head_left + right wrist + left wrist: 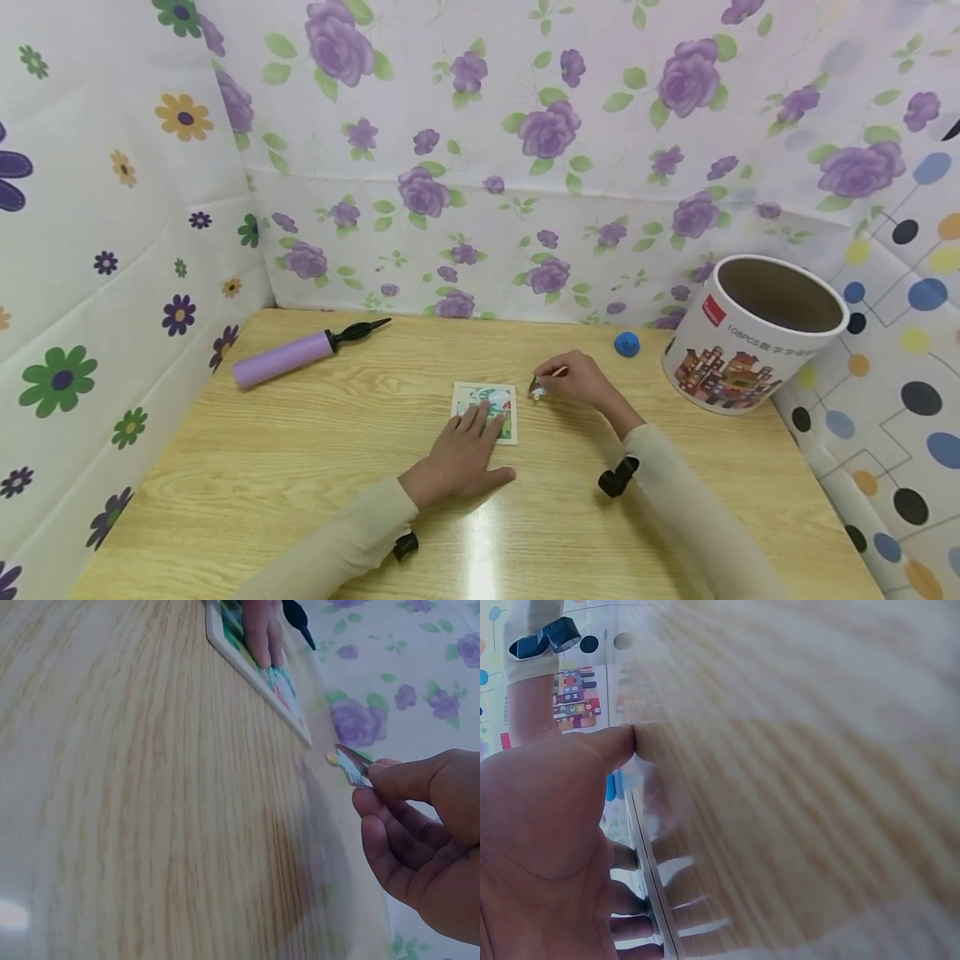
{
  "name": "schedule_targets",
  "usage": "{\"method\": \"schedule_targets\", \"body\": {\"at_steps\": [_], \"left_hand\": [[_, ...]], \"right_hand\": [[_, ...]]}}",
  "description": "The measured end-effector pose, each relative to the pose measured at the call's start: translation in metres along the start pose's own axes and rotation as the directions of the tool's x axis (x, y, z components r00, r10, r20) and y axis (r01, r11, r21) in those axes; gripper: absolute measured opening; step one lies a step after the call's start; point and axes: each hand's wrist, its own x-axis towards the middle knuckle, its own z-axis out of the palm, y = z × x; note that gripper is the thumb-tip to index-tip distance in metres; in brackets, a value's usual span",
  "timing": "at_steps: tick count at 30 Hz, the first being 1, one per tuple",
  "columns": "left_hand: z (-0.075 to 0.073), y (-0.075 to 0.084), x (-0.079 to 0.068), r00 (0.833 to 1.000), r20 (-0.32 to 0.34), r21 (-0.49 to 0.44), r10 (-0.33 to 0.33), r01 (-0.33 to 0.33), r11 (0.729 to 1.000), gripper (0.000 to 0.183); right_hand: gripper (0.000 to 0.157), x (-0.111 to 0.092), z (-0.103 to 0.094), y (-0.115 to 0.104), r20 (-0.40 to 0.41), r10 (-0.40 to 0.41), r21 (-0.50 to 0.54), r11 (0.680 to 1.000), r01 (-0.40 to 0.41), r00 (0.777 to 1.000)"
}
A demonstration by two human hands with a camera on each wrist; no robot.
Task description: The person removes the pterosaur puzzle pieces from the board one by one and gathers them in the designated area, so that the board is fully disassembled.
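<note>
Wood-grained tabletop [285,467] supports a picture board [491,392], on which the left hand [461,458] rests, fingers extended, gripping nothing. Just beside it, the right hand [577,380] pinches a small coloured piece [349,771]; a purple pump [285,359] lies well apart.

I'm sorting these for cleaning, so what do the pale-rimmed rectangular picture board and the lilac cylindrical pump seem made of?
The picture board may be wood or stiff card, smooth-looking: pale straight edge, printed face. The pump is probably satin plastic: evenly coloured, smooth barrel.
</note>
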Motion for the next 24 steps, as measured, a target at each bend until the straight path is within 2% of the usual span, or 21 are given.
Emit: {"method": "schedule_targets", "body": {"at_steps": [11, 16, 24], "left_hand": [[0.002, -0.001, 0.000, 1.000, -0.011, -0.006, 0.007, -0.007, 1.000, 0.090], [0.001, 0.000, 0.000, 1.000, -0.011, 0.020, 0.008, -0.008, 1.000, 0.090], [-0.002, 0.000, -0.003, 1.000, -0.014, 0.005, 0.008, -0.008, 1.000, 0.090]], "right_hand": [[0.016, -0.006, -0.001, 0.011, 0.024, 0.101, -0.012, 0.995, -0.101, 0.995], [0.015, -0.005, 0.001, 0.013, 0.018, 0.114, -0.025, 0.993, -0.113, 0.993], [0.015, -0.001, 0.006, 0.015, 0.027, 0.125, -0.037, 0.992, -0.124, 0.992]]}}
